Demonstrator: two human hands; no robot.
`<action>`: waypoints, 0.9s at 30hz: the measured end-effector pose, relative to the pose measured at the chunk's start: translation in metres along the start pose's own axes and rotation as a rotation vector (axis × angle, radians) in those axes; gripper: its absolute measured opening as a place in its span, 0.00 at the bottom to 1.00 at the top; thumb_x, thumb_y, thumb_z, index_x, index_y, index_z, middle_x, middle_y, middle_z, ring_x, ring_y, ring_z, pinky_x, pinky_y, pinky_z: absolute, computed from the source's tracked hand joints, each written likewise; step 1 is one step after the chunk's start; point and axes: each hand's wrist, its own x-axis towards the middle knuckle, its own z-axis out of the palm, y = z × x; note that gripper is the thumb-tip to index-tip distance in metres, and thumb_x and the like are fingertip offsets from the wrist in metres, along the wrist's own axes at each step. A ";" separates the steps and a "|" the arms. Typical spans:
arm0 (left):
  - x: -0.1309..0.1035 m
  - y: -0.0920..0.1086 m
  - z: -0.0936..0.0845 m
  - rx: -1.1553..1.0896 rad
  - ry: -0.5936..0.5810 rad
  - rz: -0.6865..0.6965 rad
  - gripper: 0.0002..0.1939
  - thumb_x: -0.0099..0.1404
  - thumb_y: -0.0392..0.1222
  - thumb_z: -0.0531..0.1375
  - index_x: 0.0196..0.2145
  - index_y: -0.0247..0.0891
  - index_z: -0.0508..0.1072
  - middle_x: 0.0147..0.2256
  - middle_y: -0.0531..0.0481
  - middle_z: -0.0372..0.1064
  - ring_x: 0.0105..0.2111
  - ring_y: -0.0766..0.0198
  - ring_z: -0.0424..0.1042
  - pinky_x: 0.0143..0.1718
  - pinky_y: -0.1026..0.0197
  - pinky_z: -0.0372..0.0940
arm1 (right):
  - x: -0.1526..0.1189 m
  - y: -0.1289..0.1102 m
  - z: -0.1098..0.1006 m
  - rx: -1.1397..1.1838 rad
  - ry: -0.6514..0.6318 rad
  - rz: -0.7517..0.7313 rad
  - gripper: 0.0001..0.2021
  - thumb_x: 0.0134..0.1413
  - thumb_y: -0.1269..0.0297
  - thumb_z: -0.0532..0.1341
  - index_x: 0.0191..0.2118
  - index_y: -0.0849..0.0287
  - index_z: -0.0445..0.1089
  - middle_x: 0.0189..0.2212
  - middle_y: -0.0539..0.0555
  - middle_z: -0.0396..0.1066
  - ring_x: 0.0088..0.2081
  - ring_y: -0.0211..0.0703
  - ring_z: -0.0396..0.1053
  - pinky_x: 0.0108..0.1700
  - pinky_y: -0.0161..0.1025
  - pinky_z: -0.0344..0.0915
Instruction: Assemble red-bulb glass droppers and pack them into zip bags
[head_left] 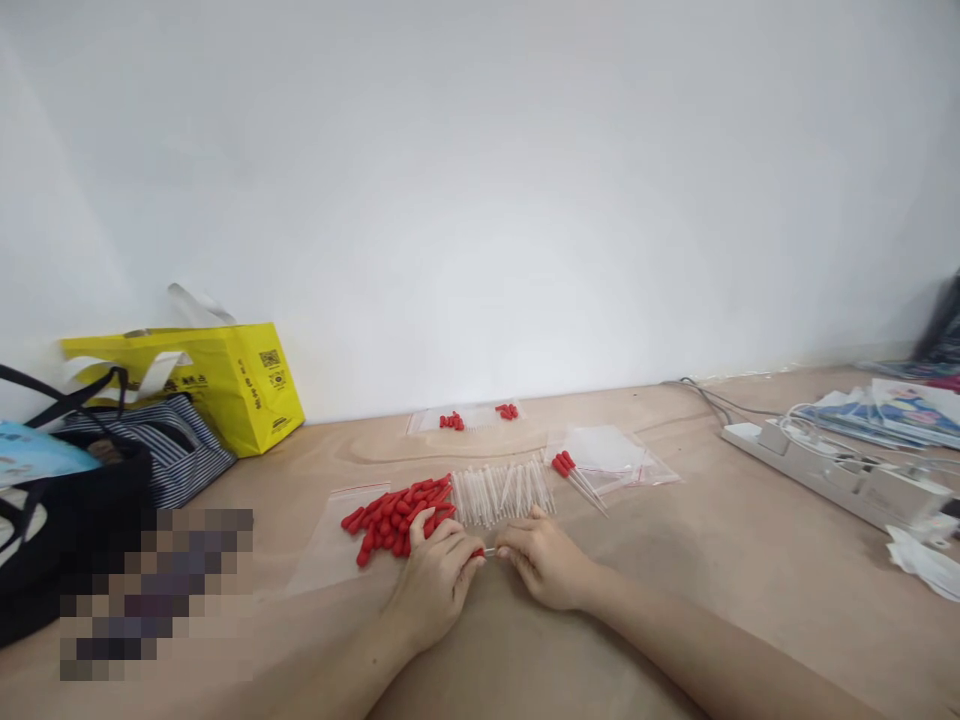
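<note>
My left hand (436, 578) is closed on a red rubber dropper bulb (478, 552), mostly hidden by the fingers. My right hand (546, 560) pinches a thin clear dropper tube (490, 552), which meets the bulb between my hands; how far it sits inside I cannot tell. Just beyond my left hand, a pile of red bulbs (390, 520) lies on a clear zip bag (330, 545). A row of clear tubes (502, 493) lies beside the pile, beyond my hands. To the right rest two droppers with red bulbs fitted (577, 478).
Clear zip bags (622, 455) lie right of the tubes. Another bag (480, 415) with red-bulbed pieces lies near the wall. A power strip (825, 480) with cables is at right, near papers (892, 410). A yellow bag (255, 390) and a black bag (127, 490) stand at left.
</note>
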 end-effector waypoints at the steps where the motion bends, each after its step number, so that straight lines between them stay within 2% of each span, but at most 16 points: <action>1: 0.000 0.000 0.000 0.009 0.003 -0.008 0.10 0.62 0.34 0.48 0.29 0.40 0.68 0.24 0.54 0.68 0.31 0.63 0.65 0.50 0.44 0.41 | 0.000 0.000 -0.001 -0.014 -0.001 -0.003 0.10 0.55 0.73 0.47 0.33 0.59 0.65 0.28 0.51 0.68 0.28 0.36 0.63 0.33 0.35 0.49; 5: 0.000 -0.001 -0.002 0.033 0.007 -0.006 0.09 0.63 0.35 0.49 0.32 0.41 0.68 0.25 0.54 0.69 0.32 0.63 0.65 0.52 0.43 0.37 | -0.003 0.002 -0.006 -0.075 0.007 -0.022 0.10 0.57 0.69 0.48 0.37 0.58 0.65 0.30 0.51 0.68 0.31 0.37 0.62 0.34 0.36 0.50; 11: -0.001 -0.004 -0.002 0.070 0.027 -0.007 0.08 0.63 0.35 0.50 0.33 0.42 0.68 0.26 0.55 0.70 0.32 0.63 0.66 0.53 0.44 0.34 | -0.007 0.001 -0.009 -0.196 0.031 0.023 0.08 0.56 0.68 0.50 0.33 0.57 0.67 0.29 0.52 0.66 0.33 0.41 0.60 0.35 0.37 0.50; 15: -0.002 -0.012 0.001 0.142 0.107 -0.038 0.12 0.62 0.38 0.51 0.43 0.43 0.65 0.37 0.49 0.70 0.40 0.58 0.65 0.51 0.46 0.38 | -0.006 0.007 -0.008 -0.172 0.056 0.074 0.09 0.55 0.71 0.49 0.34 0.59 0.67 0.30 0.53 0.65 0.33 0.40 0.60 0.35 0.36 0.53; 18: -0.004 -0.018 0.003 0.200 0.131 -0.098 0.16 0.60 0.40 0.52 0.48 0.43 0.62 0.43 0.46 0.67 0.44 0.55 0.62 0.49 0.47 0.42 | -0.005 0.027 -0.013 -0.145 0.150 0.278 0.11 0.55 0.72 0.48 0.34 0.60 0.68 0.31 0.55 0.66 0.34 0.40 0.62 0.35 0.35 0.55; 21: -0.004 -0.020 0.003 0.237 0.104 -0.147 0.14 0.58 0.40 0.53 0.43 0.44 0.65 0.42 0.47 0.67 0.44 0.55 0.62 0.48 0.46 0.43 | -0.007 0.054 -0.025 -0.185 0.228 0.593 0.13 0.55 0.70 0.47 0.35 0.61 0.69 0.33 0.57 0.68 0.35 0.41 0.65 0.37 0.35 0.55; 24: -0.003 -0.020 0.002 0.263 0.092 -0.209 0.12 0.57 0.40 0.54 0.40 0.44 0.67 0.42 0.48 0.66 0.43 0.54 0.62 0.48 0.45 0.43 | -0.012 0.074 -0.037 -0.295 0.182 0.867 0.13 0.54 0.68 0.48 0.35 0.60 0.70 0.33 0.58 0.70 0.38 0.46 0.66 0.39 0.38 0.54; 27: -0.003 -0.021 0.000 0.269 0.081 -0.272 0.10 0.56 0.40 0.54 0.38 0.43 0.68 0.40 0.48 0.67 0.42 0.55 0.63 0.47 0.45 0.44 | -0.017 0.084 -0.041 -0.363 0.094 1.016 0.14 0.53 0.67 0.48 0.33 0.60 0.71 0.33 0.60 0.71 0.40 0.50 0.66 0.42 0.42 0.53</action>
